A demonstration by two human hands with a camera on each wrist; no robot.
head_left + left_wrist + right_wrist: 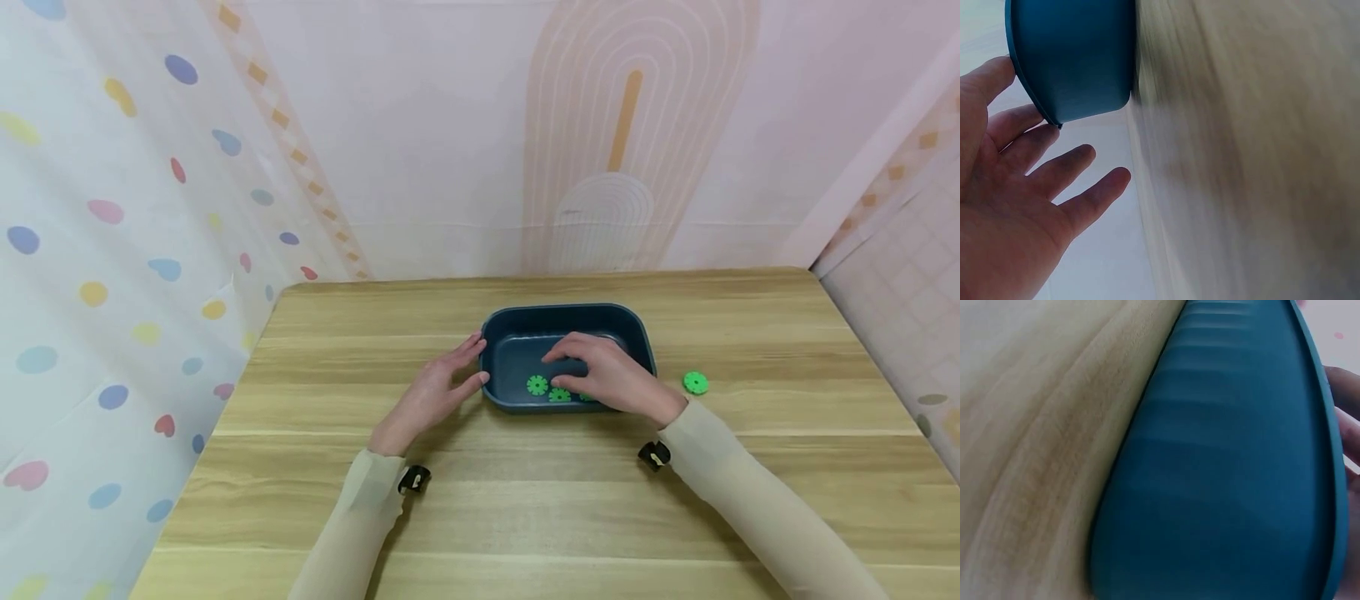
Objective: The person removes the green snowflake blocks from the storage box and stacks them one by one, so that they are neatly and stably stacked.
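Observation:
A dark blue rectangular tub (517,346) with rounded corners stands on the table. At its left end my left hand (433,392) touches the rim with thumb and fingertips, the fingers spread and fairly straight. The left wrist view shows that hand (1016,181) against the tub's outer wall (1079,56). My right hand (611,375) reaches over the tub's near right side, thumb and index finger apart; nothing shows between them. Inside lie green notched plastic discs (537,385), one partly covered by the right hand. In the right wrist view the tub wall (1222,475) hides most of the fingers.
Another green notched disc (695,382) lies on the wooden table (525,500), right of the tub. A patterned cloth (442,125) hangs behind the table and along its left side. Both wrists carry a small black device (415,479).

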